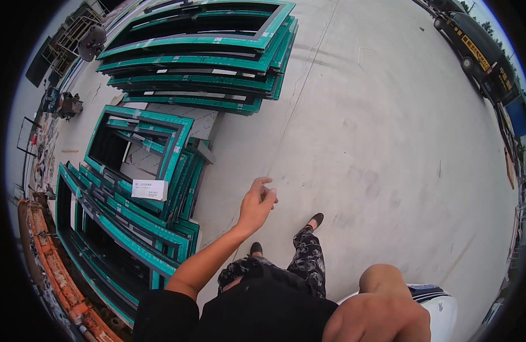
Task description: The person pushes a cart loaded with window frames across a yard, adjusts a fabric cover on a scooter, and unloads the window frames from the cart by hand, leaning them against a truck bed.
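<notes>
My left hand (259, 202) hangs over the concrete beside the stacked frames, its fingers loosely curled and apart, with nothing in it. Nearest to it are green-and-black rectangular window or door frames (180, 151), piled at the left. A small white box (150, 190) with print rests on this pile. At the lower right my right arm is bent up close, and the back of my right hand (379, 319) shows at the picture's bottom edge. Its fingers run out of view, so whether it holds anything is hidden.
Another tall stack of green-edged frames (194, 57) stands farther off. An orange rusty beam (60, 273) runs along the left. Behind my right arm is a white rounded object (439, 308) with dark stripes. A dark van (479, 51) is parked far right on the concrete ground (388, 142).
</notes>
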Available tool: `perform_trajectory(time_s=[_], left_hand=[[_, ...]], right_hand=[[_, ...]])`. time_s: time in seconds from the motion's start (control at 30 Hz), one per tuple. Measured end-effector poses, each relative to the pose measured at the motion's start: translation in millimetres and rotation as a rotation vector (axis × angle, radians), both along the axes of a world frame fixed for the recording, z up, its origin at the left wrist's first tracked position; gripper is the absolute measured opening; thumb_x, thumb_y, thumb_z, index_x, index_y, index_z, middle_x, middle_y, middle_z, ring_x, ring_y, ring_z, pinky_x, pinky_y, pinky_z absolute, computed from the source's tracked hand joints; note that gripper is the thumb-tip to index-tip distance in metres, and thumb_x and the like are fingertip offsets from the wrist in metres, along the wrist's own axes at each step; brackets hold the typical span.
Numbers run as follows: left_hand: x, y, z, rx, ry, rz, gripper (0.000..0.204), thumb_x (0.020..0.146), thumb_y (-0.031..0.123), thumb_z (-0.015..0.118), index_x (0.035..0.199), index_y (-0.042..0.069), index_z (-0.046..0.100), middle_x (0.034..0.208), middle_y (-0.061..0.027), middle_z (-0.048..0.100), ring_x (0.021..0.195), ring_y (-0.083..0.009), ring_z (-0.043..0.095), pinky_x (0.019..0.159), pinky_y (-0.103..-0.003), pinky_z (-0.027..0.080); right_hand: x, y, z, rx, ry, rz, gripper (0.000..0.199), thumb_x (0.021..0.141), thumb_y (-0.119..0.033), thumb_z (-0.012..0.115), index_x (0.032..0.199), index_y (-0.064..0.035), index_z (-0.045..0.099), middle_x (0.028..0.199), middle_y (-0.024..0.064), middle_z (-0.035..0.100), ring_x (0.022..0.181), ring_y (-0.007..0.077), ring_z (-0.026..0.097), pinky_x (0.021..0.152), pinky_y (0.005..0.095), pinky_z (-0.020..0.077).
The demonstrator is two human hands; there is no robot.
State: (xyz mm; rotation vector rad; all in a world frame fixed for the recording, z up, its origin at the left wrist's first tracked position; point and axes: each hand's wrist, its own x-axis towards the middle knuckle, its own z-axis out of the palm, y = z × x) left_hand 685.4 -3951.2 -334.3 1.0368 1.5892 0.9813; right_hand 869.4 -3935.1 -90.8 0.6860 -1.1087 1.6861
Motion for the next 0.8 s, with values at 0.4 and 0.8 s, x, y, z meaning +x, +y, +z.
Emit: perform_trajectory(time_s=[0.4, 0.8], left_hand=[[112, 201, -11, -0.097, -0.101, 0.022, 0.04, 0.09, 0.019, 0.053, 0.122, -0.003, 0.043, 0.075, -0.0102, 0.061, 0.061, -0.0136, 0.057, 0.059, -0.027, 0.046], [92, 457, -92, -0.148, -0.174, 0.527, 0.03, 0.091, 0.016, 0.051, 0.115, 0.0, 0.047, 0.077, -0.0085, 0.062, 0.063, -0.012, 0.057, 0.058, -0.025, 0.045]], right_hand=[[87, 245, -14, -0.117, 0.054, 0.266, 0.061, 0.091, -0.051, 0.049, 0.092, 0.0071, 0.067, 0.054, -0.0008, 0.044, 0.04, 0.0089, 0.041, 0.036, 0.0257, 0.0249], [96, 641, -275, -0.957, -1.011, 0.052, 0.032, 0.095, -0.035, 0.049, 0.093, -0.0047, 0.056, 0.059, -0.0017, 0.043, 0.055, 0.0108, 0.041, 0.053, 0.0245, 0.0337]])
